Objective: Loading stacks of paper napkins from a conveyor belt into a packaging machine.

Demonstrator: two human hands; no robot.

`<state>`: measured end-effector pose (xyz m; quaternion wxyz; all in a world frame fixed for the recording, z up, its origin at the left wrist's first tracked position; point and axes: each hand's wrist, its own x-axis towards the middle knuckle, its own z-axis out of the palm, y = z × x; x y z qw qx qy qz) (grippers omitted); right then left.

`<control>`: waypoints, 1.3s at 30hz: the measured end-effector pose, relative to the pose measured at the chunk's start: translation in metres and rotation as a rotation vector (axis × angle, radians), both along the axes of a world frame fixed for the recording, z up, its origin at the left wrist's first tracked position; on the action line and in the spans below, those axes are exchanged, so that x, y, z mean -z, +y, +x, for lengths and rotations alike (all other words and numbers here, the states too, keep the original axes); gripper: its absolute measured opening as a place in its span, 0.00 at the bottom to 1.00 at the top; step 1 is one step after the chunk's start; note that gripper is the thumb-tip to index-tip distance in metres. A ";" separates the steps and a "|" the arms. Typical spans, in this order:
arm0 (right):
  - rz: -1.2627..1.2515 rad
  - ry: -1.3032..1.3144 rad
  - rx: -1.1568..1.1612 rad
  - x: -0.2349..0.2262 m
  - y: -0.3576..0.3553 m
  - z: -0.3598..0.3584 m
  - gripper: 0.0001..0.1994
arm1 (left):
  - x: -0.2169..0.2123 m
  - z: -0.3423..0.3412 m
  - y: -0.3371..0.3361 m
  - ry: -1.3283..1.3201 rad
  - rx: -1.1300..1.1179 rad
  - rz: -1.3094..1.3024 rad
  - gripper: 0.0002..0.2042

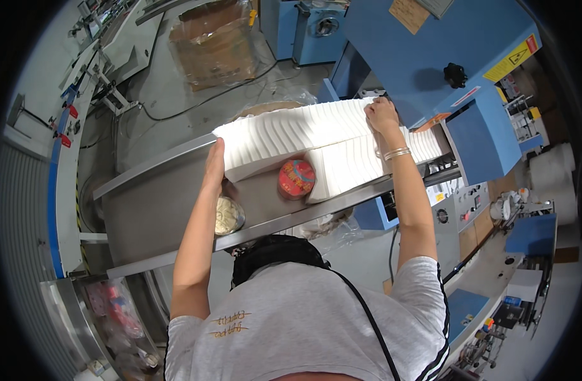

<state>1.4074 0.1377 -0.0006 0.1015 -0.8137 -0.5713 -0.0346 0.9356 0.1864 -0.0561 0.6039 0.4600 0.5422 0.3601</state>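
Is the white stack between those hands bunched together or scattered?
Bunched together: the white stack forms one tight row, left hand against one end, right hand near the other.

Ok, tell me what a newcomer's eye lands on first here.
The long, bright white stack of sheets in the centre, with the left hand and right hand at its ends. Next, the red round container in front of it, then the blue machine at upper right.

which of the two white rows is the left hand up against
The far row, with the left hand flat against its left end. It reaches farther left than the near row, which lies closer to the person's body.
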 end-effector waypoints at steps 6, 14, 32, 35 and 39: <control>-0.219 0.013 0.007 -0.023 -0.011 -0.021 0.28 | -0.016 0.001 -0.008 0.086 0.022 -0.019 0.39; -0.217 -0.173 -0.050 -0.020 -0.006 -0.038 0.26 | -0.043 0.011 -0.008 0.045 0.138 -0.198 0.52; -0.040 -0.194 -0.078 -0.009 0.034 -0.277 0.17 | -0.031 -0.185 0.004 -0.074 0.068 -0.139 0.36; -0.002 -0.105 -0.073 -0.007 0.025 -0.348 0.19 | -0.041 -0.255 0.010 -0.081 0.106 -0.196 0.34; 0.037 0.295 0.007 -0.009 -0.002 -0.398 0.22 | -0.045 -0.308 0.016 -0.060 0.165 -0.208 0.34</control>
